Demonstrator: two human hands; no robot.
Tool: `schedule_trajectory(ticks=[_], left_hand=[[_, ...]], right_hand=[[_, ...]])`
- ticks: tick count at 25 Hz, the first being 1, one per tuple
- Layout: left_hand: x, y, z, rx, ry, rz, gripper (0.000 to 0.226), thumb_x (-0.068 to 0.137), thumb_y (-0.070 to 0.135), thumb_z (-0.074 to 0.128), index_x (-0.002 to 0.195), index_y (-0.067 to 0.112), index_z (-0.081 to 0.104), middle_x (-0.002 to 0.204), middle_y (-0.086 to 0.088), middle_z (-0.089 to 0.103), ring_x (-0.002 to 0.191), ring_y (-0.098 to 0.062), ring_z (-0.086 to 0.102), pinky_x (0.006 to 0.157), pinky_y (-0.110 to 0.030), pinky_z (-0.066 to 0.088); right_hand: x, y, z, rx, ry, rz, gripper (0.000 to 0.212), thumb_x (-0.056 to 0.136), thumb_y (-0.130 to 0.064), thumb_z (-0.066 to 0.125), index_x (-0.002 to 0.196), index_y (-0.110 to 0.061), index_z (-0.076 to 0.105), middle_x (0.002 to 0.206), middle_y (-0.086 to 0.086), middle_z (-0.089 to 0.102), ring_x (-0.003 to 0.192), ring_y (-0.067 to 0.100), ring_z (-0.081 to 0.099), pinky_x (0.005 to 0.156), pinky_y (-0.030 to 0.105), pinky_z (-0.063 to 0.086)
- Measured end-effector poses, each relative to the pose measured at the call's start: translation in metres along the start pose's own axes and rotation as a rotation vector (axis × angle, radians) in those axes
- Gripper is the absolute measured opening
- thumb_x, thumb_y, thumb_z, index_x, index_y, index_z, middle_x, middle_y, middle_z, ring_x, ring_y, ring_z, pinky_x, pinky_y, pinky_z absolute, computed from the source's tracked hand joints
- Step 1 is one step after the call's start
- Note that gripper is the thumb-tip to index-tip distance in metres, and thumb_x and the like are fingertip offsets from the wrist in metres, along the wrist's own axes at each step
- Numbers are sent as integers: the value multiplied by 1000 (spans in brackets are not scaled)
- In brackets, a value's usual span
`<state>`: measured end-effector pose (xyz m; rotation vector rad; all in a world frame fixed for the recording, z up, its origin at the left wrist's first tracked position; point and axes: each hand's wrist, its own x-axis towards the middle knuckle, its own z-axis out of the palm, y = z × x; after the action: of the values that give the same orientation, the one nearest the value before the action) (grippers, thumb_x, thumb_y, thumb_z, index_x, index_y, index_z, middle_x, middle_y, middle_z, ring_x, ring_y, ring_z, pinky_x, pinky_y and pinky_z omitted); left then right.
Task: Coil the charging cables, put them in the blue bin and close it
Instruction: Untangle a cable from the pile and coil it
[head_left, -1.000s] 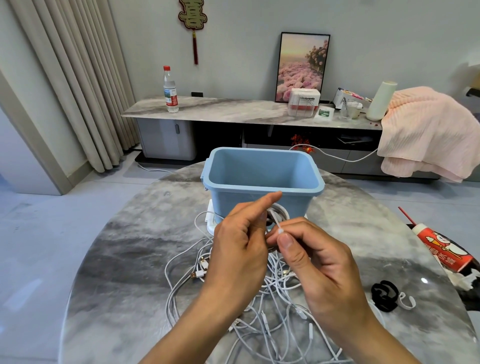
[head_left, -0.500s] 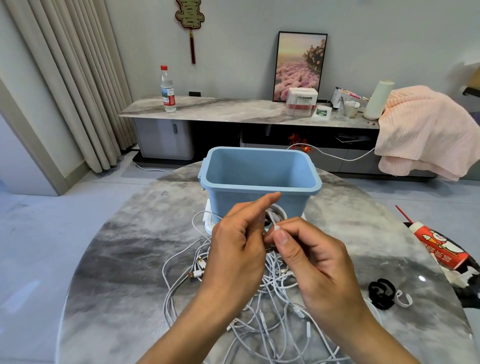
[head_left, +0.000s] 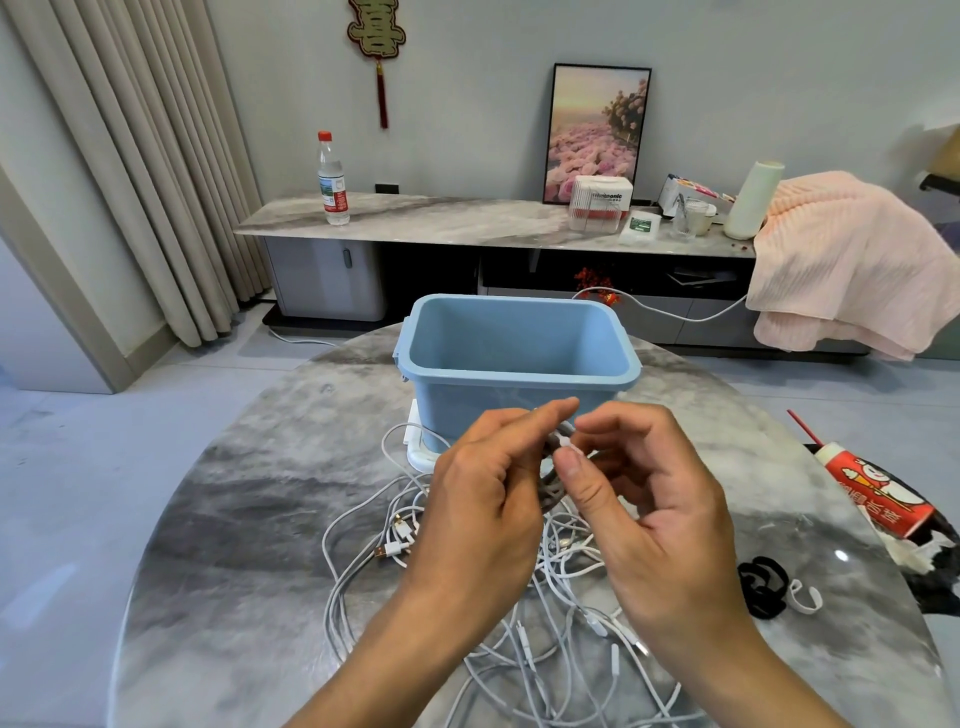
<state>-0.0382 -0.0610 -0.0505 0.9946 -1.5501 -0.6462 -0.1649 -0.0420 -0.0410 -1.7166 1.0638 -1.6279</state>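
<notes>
We grip a small coil of white cable with our left hand, while our right hand pinches its plug end. Loose cables sprawl on the tabletop before the open blue bin.

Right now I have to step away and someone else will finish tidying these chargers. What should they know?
Left hand grips a small coil of white cable. Right hand pinches that cable's plug end at the coil.
Blue bin stands open on the round table; no cable shows in the part of it in view. A white piece under it may be the lid.
Loose cables lie tangled in front of the bin.
Left: finish this coil, coil the others, bin them, close it.
</notes>
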Motion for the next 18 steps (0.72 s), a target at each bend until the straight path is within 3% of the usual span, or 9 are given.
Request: schedule_trajectory(ticks=[3,8,14,18], left_hand=[[1,-2,0,8,-25,9,38,94,11,47,121,29,68,105,12,68,101,-8,66,86,-25,53],[1,0,3,-11,-90,40,33,98,19,48,125,23,67,99,12,69,96,-8,66,84,-20,49],[2,2,4,-55,-118,25,33,97,20,49,125,26,65,92,15,69,82,-7,65,76,-26,52],[2,2,1,-32,-112,-2,30,96,21,50,118,29,68,87,17,69,80,-7,66,74,-24,51]], right_hand=[[9,-4,-9,-86,-29,-94,8,85,-13,71,89,-20,68,86,-4,66,76,21,64,68,36,53],[22,-8,-28,-48,36,-123,10,86,-5,65,85,-14,62,87,0,64,79,22,61,72,31,52],[29,-8,-37,43,105,-32,15,90,-3,63,86,-17,60,86,6,63,77,13,56,71,32,48],[32,-8,-36,108,172,46,19,95,1,56,86,-16,53,79,7,68,70,15,58,66,27,49]])
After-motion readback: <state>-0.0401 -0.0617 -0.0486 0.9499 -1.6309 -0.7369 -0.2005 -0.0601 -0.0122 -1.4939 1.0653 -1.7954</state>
